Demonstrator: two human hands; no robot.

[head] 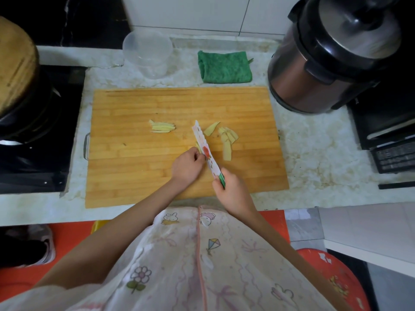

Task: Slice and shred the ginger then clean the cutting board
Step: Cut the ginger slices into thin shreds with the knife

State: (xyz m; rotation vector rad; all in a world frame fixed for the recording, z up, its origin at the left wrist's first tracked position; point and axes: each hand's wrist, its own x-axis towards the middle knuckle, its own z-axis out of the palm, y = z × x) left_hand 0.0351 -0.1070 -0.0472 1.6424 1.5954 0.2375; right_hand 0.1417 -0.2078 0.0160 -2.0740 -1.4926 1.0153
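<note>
Left hand (187, 163) curled, small ginger piece (197, 146) pinned under fingertips, just left of knife (205, 147) blade. Right hand (233, 191) wrapped round green handle. Blade axis pointed away from body; uncut slices (226, 140) laid right of blade, on cutting board (134, 171).

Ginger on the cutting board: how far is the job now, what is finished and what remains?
Done: a small pile of shreds lies on the cutting board, middle left, and flat slices wait at the right. In hand: the right hand grips the knife, its blade over a ginger piece that the left hand holds. Left: shredding those slices, then cleaning the board; the green cloth lies folded behind it.
</note>
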